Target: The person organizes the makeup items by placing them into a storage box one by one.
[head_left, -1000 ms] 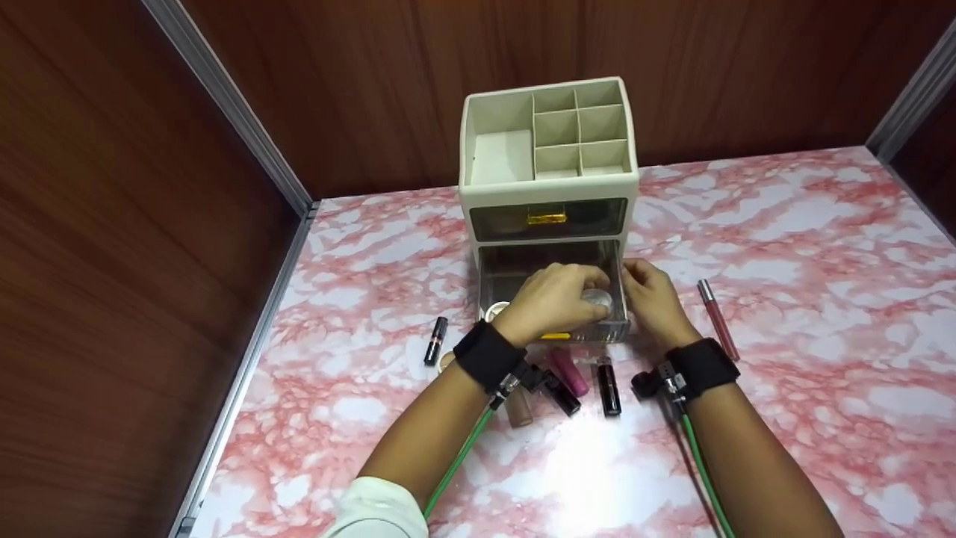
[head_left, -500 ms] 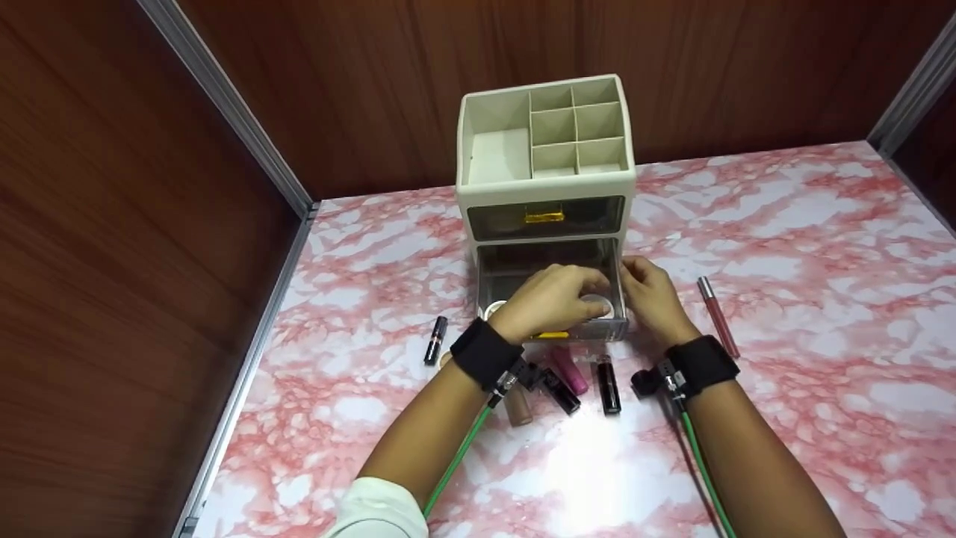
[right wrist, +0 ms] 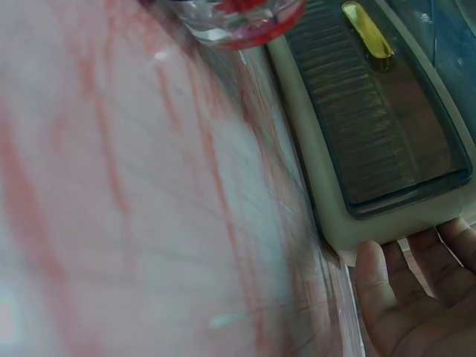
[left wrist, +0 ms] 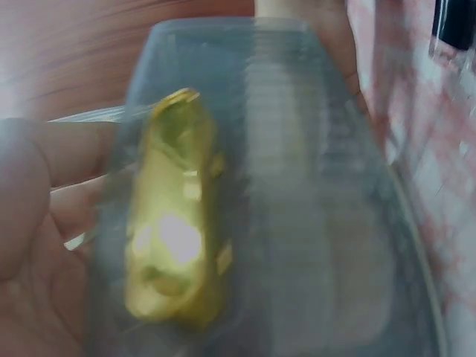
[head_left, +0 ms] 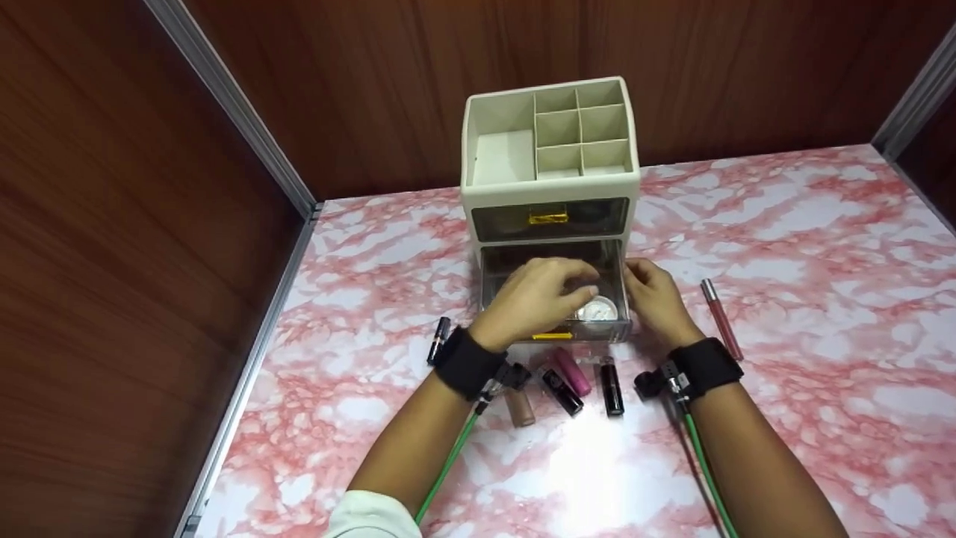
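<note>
A cream makeup organizer (head_left: pixel 551 187) stands at the back of the table, with a see-through drawer (head_left: pixel 614 331) pulled out below a closed upper one. My left hand (head_left: pixel 526 302) is over this drawer, fingers loosely bent, nothing seen between thumb and fingers. Right of its thumb, a round jar (head_left: pixel 598 309) of white content lies in the drawer's front corner. The left wrist view looks at the drawer's gold handle (left wrist: pixel 175 223), with that hand behind the front. My right hand (head_left: pixel 659 300) touches the organizer's right side; in the right wrist view its fingers (right wrist: pixel 439 264) reach along the frame.
In front of the drawer lie a pink tube (head_left: pixel 573 371), a brown tube (head_left: pixel 520 408) and two black lipsticks (head_left: pixel 612 386). Another black lipstick (head_left: pixel 438 340) is at the left, a red lip gloss (head_left: pixel 721 320) at the right. A closed bottom drawer (right wrist: pixel 387 111) shows in the right wrist view.
My left hand has let go of the round jar in the drawer's right front corner and drawn back to the left. The right hand stays at the organizer's side.
</note>
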A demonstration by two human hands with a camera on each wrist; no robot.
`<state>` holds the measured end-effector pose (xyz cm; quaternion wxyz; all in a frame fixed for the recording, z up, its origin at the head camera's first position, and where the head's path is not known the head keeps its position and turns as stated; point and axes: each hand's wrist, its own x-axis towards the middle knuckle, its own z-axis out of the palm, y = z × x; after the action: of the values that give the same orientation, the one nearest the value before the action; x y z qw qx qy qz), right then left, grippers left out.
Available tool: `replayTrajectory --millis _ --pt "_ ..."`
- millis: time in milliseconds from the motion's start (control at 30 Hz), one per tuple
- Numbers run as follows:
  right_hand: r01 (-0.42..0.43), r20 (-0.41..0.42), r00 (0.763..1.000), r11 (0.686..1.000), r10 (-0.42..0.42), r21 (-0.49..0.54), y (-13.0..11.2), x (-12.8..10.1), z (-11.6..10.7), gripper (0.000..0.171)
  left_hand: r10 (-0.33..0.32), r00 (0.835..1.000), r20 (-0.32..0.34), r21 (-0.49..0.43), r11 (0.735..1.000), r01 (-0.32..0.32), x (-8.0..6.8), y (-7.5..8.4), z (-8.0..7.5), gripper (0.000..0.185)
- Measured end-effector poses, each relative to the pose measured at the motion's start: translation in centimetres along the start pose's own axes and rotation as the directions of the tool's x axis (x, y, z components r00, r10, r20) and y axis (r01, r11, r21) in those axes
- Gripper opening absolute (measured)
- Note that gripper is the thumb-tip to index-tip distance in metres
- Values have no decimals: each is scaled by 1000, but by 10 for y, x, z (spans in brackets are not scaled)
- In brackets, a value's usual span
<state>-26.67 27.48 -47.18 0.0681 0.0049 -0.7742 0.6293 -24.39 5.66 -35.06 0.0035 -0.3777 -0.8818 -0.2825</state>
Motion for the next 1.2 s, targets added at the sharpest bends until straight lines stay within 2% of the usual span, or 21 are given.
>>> replayTrajectory --millis 100,167,267,333,400,467,567,633,700,767,833,1067,1200 --pt "8 -3 1000 1000 -8 1 -1 0 0 42 81 990 -116 -14 996 -83 -15 -4 -12 24" --pt "18 -5 1000 1000 -18 -5 -2 -1 0 41 144 969 -198 -34 987 -154 -27 -8 -19 21" --pt "26 -5 1000 1000 -26 -13 -2 -1 -2 40 205 930 -306 -61 970 -234 -47 -16 -28 17" --pt "32 -5 999 999 -32 -28 -1 -1 -3 39 218 908 -359 -53 966 -253 -61 -23 -31 15" --pt "45 -5 999 998 -45 -45 0 0 -3 39 208 903 -377 -25 972 -234 -75 -31 -33 12" --pt "59 -1 998 997 -59 -48 1 0 -3 38 171 916 -362 15 984 -178 -89 -41 -32 9" --pt "76 4 997 997 -76 -33 1 0 -2 36 76 951 -299 100 994 -48 -111 -58 -28 8" --pt "65 11 998 998 -65 -3 0 0 -1 36 24 966 -257 184 983 24 -125 -69 -24 9" --pt "53 12 999 999 -53 9 -2 0 -1 36 -2 975 -223 238 970 56 -137 -79 -20 10" --pt "43 7 999 999 -44 20 -3 0 -1 37 -5 981 -196 273 960 59 -145 -88 -16 8" --pt "45 3 999 999 -45 11 -3 0 -2 38 -1 985 -172 270 962 49 -148 -95 -12 6" --pt "34 12 999 999 -34 -4 -3 -1 -3 39 -9 997 -79 237 971 28 -149 -110 1 19" --pt "17 26 999 1000 -18 25 -2 0 -1 38 13 999 -43 261 965 -2 -148 -115 7 29"
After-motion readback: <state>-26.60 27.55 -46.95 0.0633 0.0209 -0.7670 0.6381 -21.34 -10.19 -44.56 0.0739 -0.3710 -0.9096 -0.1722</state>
